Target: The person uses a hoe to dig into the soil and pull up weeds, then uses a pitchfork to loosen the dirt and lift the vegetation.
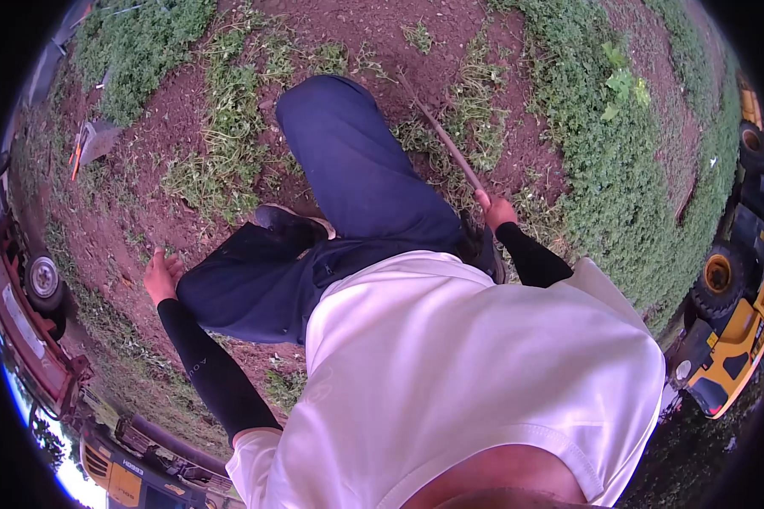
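Observation:
My right hand point(496, 210) is closed round a brown wooden stick point(450, 146), which slants away from me to the bare soil. Whether a blade sits at its far end I cannot make out. My left hand point(160, 276) is beside my bent left knee, above the reddish soil, with its fingers loosely apart and nothing visible in them. Between my hands are my dark trousers point(356, 161), bent in a low squat. Loose, wilted weeds point(221, 161) lie on the ground in front of me, and more lie by the stick.
Dense green plants point(611, 187) grow on the right. At the left lies a grey-bladed tool point(100, 141) near an orange stick point(77, 154). A red vehicle point(25, 314), a yellow excavator point(126, 483) and a yellow wheeled machine point(738, 339) stand round the edges.

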Demonstrator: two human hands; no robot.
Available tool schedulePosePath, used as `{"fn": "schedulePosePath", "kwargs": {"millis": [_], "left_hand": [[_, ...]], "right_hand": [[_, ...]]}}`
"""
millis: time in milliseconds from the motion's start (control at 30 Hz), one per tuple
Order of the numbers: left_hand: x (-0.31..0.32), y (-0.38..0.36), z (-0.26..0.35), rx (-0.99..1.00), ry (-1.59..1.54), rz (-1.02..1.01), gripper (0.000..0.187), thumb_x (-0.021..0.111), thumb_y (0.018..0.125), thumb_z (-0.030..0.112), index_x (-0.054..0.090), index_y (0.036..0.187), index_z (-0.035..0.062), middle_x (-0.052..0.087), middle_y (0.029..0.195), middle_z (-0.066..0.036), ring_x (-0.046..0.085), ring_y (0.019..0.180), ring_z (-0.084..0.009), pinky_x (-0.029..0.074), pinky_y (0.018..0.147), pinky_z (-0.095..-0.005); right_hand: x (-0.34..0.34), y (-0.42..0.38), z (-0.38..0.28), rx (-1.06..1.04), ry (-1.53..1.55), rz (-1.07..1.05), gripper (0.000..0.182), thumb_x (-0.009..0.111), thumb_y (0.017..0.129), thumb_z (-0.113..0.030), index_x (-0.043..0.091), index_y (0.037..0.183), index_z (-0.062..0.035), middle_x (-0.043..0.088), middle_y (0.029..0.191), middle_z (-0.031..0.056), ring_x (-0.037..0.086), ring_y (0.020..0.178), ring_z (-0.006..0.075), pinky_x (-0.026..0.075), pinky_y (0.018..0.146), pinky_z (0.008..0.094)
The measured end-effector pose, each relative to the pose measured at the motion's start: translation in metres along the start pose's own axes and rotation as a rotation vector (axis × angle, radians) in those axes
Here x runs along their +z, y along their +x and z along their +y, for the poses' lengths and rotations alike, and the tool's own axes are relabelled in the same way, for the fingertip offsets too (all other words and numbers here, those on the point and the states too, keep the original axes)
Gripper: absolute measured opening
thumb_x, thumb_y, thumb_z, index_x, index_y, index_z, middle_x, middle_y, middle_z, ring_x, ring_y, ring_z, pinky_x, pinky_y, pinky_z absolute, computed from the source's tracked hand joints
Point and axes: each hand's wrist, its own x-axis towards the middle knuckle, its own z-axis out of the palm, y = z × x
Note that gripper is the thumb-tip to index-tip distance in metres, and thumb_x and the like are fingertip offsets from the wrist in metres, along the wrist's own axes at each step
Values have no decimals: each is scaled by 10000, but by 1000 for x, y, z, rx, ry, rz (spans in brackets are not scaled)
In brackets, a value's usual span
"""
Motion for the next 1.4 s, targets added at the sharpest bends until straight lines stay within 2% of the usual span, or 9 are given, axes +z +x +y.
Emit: {"fn": "schedulePosePath", "kwargs": {"millis": [467, 667, 867, 1000, 1067, 1133, 1167, 1333, 1400], "left_hand": [[1, -5, 0, 23, -2, 5, 501, 609, 947, 421, 606, 1177, -24, 718, 959, -126, 687, 749, -169, 526, 595, -277], [8, 5, 3, 30, 5, 24, 493, 601, 951, 424, 612, 1176, -14, 720, 966, -113, 685, 754, -159, 500, 574, -268], [13, 11, 11, 26, 31, -27, 482, 601, 949, 417, 601, 1197, 4, 717, 997, -115, 682, 737, -163, 490, 559, -265], [7, 26, 0, 4, 22, -46, 474, 603, 944, 424, 608, 1198, 24, 715, 982, -111, 681, 722, -166, 487, 554, -259], [9, 27, 2, 11, 32, -41, 481, 603, 943, 429, 607, 1203, 24, 714, 978, -110, 680, 719, -165, 489, 556, -262], [10, 23, 2, 10, 45, -32, 488, 604, 942, 433, 607, 1208, 24, 713, 974, -110, 679, 717, -163, 490, 558, -265], [11, 22, 3, 13, 53, -37, 498, 605, 940, 439, 605, 1213, 22, 714, 974, -109, 678, 716, -162, 487, 557, -266], [11, 23, -2, 12, 57, -10, 520, 612, 931, 454, 603, 1221, 23, 716, 978, -105, 680, 721, -159, 475, 553, -265], [10, 21, -1, 32, 60, -26, 525, 614, 927, 460, 603, 1229, 31, 717, 985, -104, 684, 728, -161, 475, 559, -267]], "right_hand": [[-106, 74, -231, -200, 201, 152, 774, 374, 934, -704, 723, 922, -13, 697, 957, 225, 658, 948, 404, 491, 861, 494], [-58, 84, -108, 15, 242, 143, 820, 362, 924, -723, 727, 922, 11, 686, 923, 276, 654, 952, 441, 484, 858, 506], [37, -104, 103, 278, 183, 98, 828, 337, 950, -699, 698, 874, 42, 644, 835, 325, 638, 911, 487, 475, 820, 533], [4, -170, 95, 315, 265, 97, 806, 366, 942, -700, 703, 909, 32, 648, 838, 317, 642, 900, 479, 489, 803, 523], [16, -134, 104, 259, 206, 191, 770, 388, 961, -657, 673, 829, 45, 614, 719, 294, 626, 761, 468, 474, 730, 492], [1, -84, 77, 254, 252, 210, 742, 383, 962, -651, 711, 912, 13, 659, 864, 305, 637, 883, 483, 481, 792, 542], [-12, -56, 57, 82, 288, 255, 760, 376, 958, -661, 715, 894, 17, 660, 868, 308, 634, 896, 488, 477, 806, 547], [-75, 80, -23, 143, 262, 222, 833, 266, 963, -688, 707, 921, 18, 670, 922, 299, 634, 958, 477, 479, 855, 538], [-68, 77, -21, 122, 235, 244, 793, 288, 976, -661, 696, 835, 4, 672, 804, 258, 665, 838, 430, 498, 771, 516]]}}
